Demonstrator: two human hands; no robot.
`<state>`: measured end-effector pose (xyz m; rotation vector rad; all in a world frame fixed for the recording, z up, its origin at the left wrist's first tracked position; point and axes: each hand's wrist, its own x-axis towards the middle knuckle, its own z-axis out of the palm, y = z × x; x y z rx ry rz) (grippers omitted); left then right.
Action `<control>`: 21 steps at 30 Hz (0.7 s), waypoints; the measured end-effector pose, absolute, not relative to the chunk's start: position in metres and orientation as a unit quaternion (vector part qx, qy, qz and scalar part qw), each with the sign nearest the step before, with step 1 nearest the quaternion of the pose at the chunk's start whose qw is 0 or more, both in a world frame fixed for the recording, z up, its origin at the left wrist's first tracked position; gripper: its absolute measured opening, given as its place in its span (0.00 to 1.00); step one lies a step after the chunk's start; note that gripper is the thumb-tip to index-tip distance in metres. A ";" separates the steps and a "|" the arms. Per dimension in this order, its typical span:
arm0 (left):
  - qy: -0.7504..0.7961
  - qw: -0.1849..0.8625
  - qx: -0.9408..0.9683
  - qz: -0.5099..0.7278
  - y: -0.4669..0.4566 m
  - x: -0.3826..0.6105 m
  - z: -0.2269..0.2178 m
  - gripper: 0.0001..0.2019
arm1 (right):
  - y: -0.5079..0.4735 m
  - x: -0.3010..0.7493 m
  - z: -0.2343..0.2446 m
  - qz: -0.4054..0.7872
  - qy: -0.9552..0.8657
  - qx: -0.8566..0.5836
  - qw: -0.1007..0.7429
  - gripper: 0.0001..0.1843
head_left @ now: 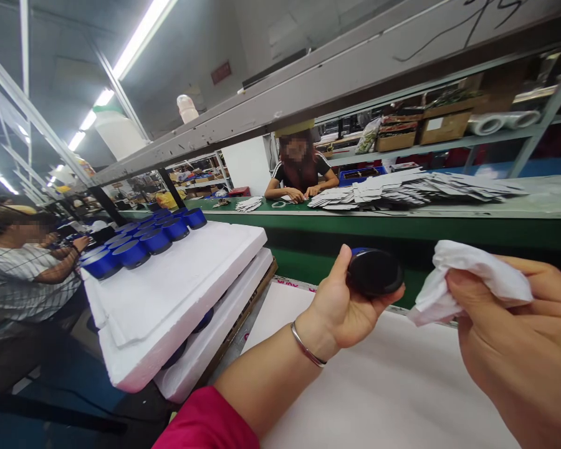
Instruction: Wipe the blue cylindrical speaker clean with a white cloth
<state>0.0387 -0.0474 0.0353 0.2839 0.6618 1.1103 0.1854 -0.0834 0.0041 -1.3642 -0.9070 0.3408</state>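
Note:
My left hand (350, 308) is closed around a round blue device with a glossy black face (375, 272), and that face is turned toward me. A metal bangle circles my left wrist. To the right, my right hand (518, 324) pinches a crumpled white cloth (477, 274), held apart from the device. Beneath both hands lies a white sheet (378, 399) on the work surface. Several similar blue round devices (154, 240) stand in rows on a white foam slab (191, 274) to my left.
A second foam slab (243, 312) sits under the first. Across the green bench (280, 227), a person (302, 168) handles something beside a heap of flat white pieces (393, 187). Another person (23, 262) works at far left. An overhead beam (280, 118) crosses above.

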 end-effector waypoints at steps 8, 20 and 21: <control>0.280 0.806 0.189 0.487 -0.045 0.042 0.018 0.20 | -0.081 0.185 -0.013 -0.026 -0.593 -0.479 0.647 0.10; 0.256 0.844 0.229 0.412 -0.014 0.007 0.015 0.35 | -0.068 0.170 -0.016 -0.039 -0.842 -0.234 0.484 0.21; 0.241 0.844 0.236 0.417 -0.014 0.006 0.016 0.33 | -0.072 0.173 -0.008 0.016 -0.851 -0.236 0.468 0.21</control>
